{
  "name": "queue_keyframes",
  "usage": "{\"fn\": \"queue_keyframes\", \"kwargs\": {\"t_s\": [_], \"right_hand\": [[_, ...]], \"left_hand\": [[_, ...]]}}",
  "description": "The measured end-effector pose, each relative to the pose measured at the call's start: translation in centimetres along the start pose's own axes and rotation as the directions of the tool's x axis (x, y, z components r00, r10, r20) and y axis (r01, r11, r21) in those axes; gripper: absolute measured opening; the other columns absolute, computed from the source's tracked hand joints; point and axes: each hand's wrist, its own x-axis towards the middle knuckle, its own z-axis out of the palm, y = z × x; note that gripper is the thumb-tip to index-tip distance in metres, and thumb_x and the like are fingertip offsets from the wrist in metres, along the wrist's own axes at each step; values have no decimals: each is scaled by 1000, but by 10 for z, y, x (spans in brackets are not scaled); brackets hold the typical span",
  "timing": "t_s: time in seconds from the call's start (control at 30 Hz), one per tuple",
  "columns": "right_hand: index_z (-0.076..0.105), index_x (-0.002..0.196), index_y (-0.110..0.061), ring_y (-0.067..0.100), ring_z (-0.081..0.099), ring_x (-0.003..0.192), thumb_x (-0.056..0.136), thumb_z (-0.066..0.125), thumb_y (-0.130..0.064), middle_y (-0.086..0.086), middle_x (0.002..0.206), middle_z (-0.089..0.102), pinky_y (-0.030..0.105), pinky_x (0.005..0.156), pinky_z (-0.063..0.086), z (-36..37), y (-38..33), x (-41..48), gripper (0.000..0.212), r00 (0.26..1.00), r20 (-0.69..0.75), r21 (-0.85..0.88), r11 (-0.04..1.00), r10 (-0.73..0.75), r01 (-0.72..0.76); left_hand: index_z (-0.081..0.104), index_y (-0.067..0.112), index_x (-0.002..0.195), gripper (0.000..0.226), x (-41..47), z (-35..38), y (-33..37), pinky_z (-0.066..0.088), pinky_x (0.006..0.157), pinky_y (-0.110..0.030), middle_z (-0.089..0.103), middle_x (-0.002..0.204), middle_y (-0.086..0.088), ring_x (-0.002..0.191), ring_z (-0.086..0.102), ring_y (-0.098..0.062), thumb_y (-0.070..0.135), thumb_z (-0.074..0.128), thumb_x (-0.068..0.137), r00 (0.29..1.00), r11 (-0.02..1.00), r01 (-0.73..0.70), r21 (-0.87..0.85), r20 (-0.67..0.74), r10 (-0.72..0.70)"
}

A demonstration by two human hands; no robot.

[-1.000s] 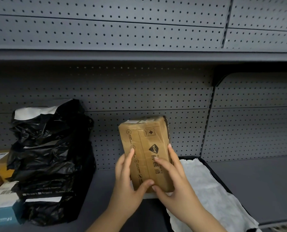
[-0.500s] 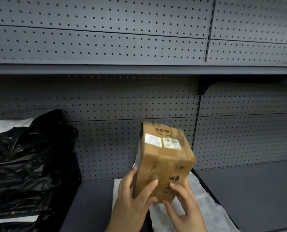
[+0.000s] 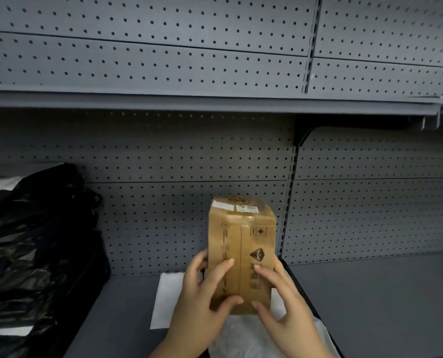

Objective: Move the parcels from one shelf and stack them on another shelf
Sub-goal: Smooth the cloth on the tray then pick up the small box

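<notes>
Far left of the grey metal shelf there's a slumped pile of black plastic mailer bags, pushed back against the grey perforated back panel and running off the left edge of view. A white label strip shows low on the pile.

Moving right, there's a bare stretch of shelf, then a flat white sheet-like packet lying nearer the right end of this bay.

My left hand is wrapped round the lower left of the tall brown cardboard box with clear tape. The thumb lies across the front near the bottom, one finger is on the front face, and the rest curl round the left side.

The box is standing upright on its short end, close to the right edge of this shelf bay, just in front of the slotted upright post. It's got white sticker labels on top and a black triangle logo on the front. Can't tell if its base is actually resting on anything.

My right hand is gripping the lower right of the box, fingers on the front and thumb near the bottom edge.

Below the box, between my hands, sits a crinkly white wrapped parcel. It has a black rim along its right side, right at the bay's right edge.

Further right is the next bay's grey shelf, and the upper grey shelf runs across above everything
</notes>
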Motion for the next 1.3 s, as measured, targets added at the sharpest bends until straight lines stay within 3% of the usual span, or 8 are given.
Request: {"fn": "queue_keyframes", "kwargs": {"t_s": [0.13, 0.27, 0.37, 0.57, 0.7, 0.83, 1.07, 1.3], "right_hand": [[49, 130, -57, 0, 29, 145, 79, 80, -8, -34, 146, 42, 42, 116, 37, -23, -7, 22, 77, 994, 25, 14, 994, 110, -111], [49, 133, -55, 4, 27, 145, 84, 75, -20, -27, 145, 45, 49, 119, 28, -43, -13, 48, 65, 983, 77, 27, 985, 166, -169], [51, 132, -53, -3, 35, 137, 89, 71, -24, -22, 142, 46, 43, 119, 30, -55, -16, 57, 55, 962, 129, 73, 965, 242, -253], [49, 130, -56, 4, 44, 135, 73, 73, -47, -20, 145, 46, 41, 113, 41, -51, -1, 41, 63, 860, 281, 177, 858, 426, -483], [51, 132, -43, 2, 60, 119, 89, 71, -20, -15, 136, 57, 27, 98, 53, -42, 11, 25, 53, 799, 315, 257, 765, 511, -591], [54, 123, -46, 5, 65, 111, 88, 70, -18, -9, 131, 62, 27, 93, 55, -37, 19, 18, 48, 762, 317, 249, 726, 564, -641], [52, 130, -39, 4, 63, 109, 91, 66, -15, -7, 132, 58, 10, 70, 52, -37, 19, 12, 48, 756, 322, 227, 729, 570, -646], [51, 130, -45, 8, 60, 118, 86, 73, -27, -7, 137, 55, 27, 92, 55, -42, 25, 16, 52, 740, 357, 145, 749, 570, -646]], "left_hand": [[30, 78, 119, 68, 22, 0, 27, 28, 86, 3, 2, 134, 50, 122, 15, 31, 56, 74, 72, 993, 992, 111, -61, 39, -108], [52, 56, 123, 64, 49, -2, 45, 41, 95, -14, 43, 129, 24, 117, 41, 13, 54, 80, 66, 976, 966, 218, -143, 25, -216], [56, 48, 126, 65, 61, 0, 53, 43, 84, -12, 54, 119, 23, 106, 47, 14, 59, 77, 66, 947, 935, 320, -151, 71, -312], [54, 49, 129, 68, 50, 16, 50, 50, 95, -28, 57, 127, 20, 113, 54, 1, 67, 69, 65, 879, 886, 460, -50, 166, -447], [58, 44, 128, 65, 36, 29, 45, 52, 94, -28, 61, 126, 17, 109, 57, 1, 66, 69, 68, 836, 854, 520, -12, 214, -506], [61, 42, 126, 57, 30, 33, 45, 51, 89, -24, 60, 121, 17, 104, 58, 1, 60, 72, 72, 803, 826, 563, 29, 216, -556], [59, 46, 123, 55, 22, 37, 48, 48, 80, -19, 57, 116, 19, 97, 56, 2, 61, 71, 71, 774, 799, 598, 57, 215, -595], [52, 51, 124, 57, 23, 37, 45, 52, 83, -24, 49, 117, 18, 93, 57, 0, 63, 69, 71, 743, 775, 631, 34, 262, -616]]}}
